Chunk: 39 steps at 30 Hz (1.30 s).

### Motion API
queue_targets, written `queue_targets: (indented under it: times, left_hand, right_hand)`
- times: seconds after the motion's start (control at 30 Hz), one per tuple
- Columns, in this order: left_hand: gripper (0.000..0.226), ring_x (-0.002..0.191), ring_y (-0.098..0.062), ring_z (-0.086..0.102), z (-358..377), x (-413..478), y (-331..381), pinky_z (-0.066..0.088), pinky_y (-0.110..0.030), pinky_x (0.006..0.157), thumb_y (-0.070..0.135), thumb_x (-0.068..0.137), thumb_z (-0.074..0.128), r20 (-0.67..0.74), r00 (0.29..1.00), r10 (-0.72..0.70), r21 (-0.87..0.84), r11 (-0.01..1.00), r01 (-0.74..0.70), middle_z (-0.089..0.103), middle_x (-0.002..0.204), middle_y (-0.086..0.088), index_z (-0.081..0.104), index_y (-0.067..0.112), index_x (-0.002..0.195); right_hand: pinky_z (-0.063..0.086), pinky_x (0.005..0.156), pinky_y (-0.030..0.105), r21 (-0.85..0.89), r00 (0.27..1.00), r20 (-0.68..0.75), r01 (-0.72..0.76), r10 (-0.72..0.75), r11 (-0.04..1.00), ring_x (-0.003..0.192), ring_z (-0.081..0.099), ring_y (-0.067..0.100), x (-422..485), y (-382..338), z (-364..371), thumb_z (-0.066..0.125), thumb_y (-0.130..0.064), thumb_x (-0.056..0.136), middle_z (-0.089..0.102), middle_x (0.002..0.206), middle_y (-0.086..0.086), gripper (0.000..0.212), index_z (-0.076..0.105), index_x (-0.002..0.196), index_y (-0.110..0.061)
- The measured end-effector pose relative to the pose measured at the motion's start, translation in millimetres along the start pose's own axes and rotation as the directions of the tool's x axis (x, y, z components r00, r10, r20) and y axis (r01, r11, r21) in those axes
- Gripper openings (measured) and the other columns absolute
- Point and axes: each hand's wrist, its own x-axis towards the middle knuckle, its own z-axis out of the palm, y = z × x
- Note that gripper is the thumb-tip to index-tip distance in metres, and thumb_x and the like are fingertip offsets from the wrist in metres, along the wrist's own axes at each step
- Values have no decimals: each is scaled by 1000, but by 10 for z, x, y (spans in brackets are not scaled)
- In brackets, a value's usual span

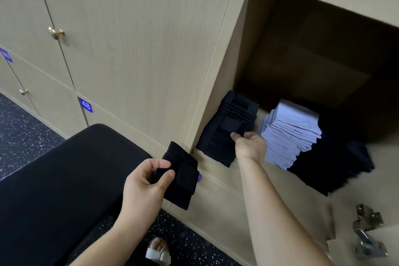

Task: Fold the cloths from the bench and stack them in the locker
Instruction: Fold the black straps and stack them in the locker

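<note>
- Two bare hands are in view, each on dark cloth in front of a wall of pale wood lockers.
- The left hand (149, 181) pinches a folded black cloth (183, 181) between thumb and curled fingers. It holds the cloth in the air just over the far end of the black bench (54, 190), short of the locker opening.
- The right hand (250, 147) reaches into the open locker (302, 60). Its thumb and curled fingers grip the near edge of the top cloth (232, 124) on a black stack (218, 147).
- That black stack sits at the left of the locker floor, close beside the left wall, and leans slightly.
- Just to its right stands a stack of pale blue cloths (291, 131), its layers fanned out towards the front.
- Further right, touching the pale blue stack, lies another dark stack (336, 164), reaching out to the front lip.
- A metal door hinge (367, 233) shows at the lower right.
- On the closed doors to the left are a blue label reading 48 (86, 104) and a brass knob (56, 33).
- Below, a foot in a pale sandal (158, 250) stands on the dark speckled floor (194, 242).
</note>
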Motion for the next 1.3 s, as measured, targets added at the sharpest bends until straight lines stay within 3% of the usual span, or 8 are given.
queue_targets:
  times: [0.33,0.5,0.7,0.8,0.97,1.1,1.23,1.3]
  left_hand:
    - [19,72,-15,72,-41,-145,210,54,-15,58,1,84,72,34,999,-19,-78,997,22,74,79,-1,68,17,95]
    - [33,79,-16,74,-69,-309,368,58,-20,63,2,86,70,74,997,-34,-145,989,44,75,91,-5,63,19,113]
    - [28,93,-13,72,-100,-579,460,57,-32,85,3,93,62,129,991,16,-109,994,-2,76,98,3,67,15,117]
    - [26,87,-13,73,-97,-707,524,58,-25,75,-1,93,60,241,971,-4,-73,997,23,77,92,3,68,16,111]
    - [32,84,-15,74,-97,-773,567,59,-25,70,1,87,68,243,969,-51,-74,995,71,76,95,-5,66,14,116]
    - [31,89,-22,74,-48,-788,603,59,-35,76,9,85,73,274,948,-164,-209,952,225,75,99,-10,64,9,115]
    - [25,90,-32,72,69,-868,539,58,-53,83,4,89,68,302,944,-137,-16,989,149,76,94,-6,66,15,111]
    - [30,89,-26,72,97,-831,528,61,-43,76,4,89,67,303,946,-114,22,993,113,75,97,-4,62,19,116]
  right_hand:
    - [48,73,34,-203,980,-84,160,-181,966,86,61,21,-296,-52,-204,69,-38,84,65,107,2,40,59,116,-17]
    - [49,66,23,96,942,218,239,-255,966,80,64,13,-824,-76,-539,69,-28,85,66,85,-7,14,66,94,-19]
    - [49,61,20,214,810,573,-6,-121,977,73,70,8,-1421,-11,-915,69,-38,86,74,89,-1,27,66,103,-17]
    - [51,66,24,248,770,622,-16,-146,969,80,70,9,-1567,22,-1000,72,-27,85,72,101,-3,32,62,114,-17]
    - [41,56,22,190,700,697,25,-153,982,69,58,12,-1638,48,-1209,69,-14,84,70,80,0,17,69,99,-6]
    - [43,56,22,313,794,587,-41,-160,949,69,61,12,-1677,77,-1278,70,-12,84,71,76,-2,3,69,83,-14]
    - [49,59,22,318,823,551,-53,-139,947,66,65,8,-1720,125,-1313,69,-15,86,72,71,-6,8,68,79,-17]
    - [49,60,22,296,841,521,-20,-144,955,64,63,6,-1679,151,-1360,68,-19,88,71,68,-9,14,69,74,-19]
